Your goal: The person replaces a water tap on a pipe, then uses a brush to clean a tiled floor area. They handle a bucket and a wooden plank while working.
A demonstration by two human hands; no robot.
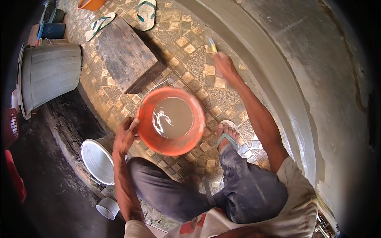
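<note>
My left hand (127, 133) grips the left rim of an orange plastic basin (149, 137), which holds greyish, cloudy liquid (178, 115). Farther off to the right, my right hand (224, 64) is closed around a small paintbrush (212, 45) with a yellowish handle; its tip is blurred. The brush is close to the smooth grey band (270, 47) that curves along the foot of the wall, but whether it touches I cannot tell.
A wooden block (127, 55) stands on the tiled floor (222, 97) beyond the basin. Two loose flip-flops (147, 15) lie past it. Left are a large grey tub (53, 75), a white bucket (95, 160) and a small white cup (107, 208). A concrete wall (317, 59) rises right.
</note>
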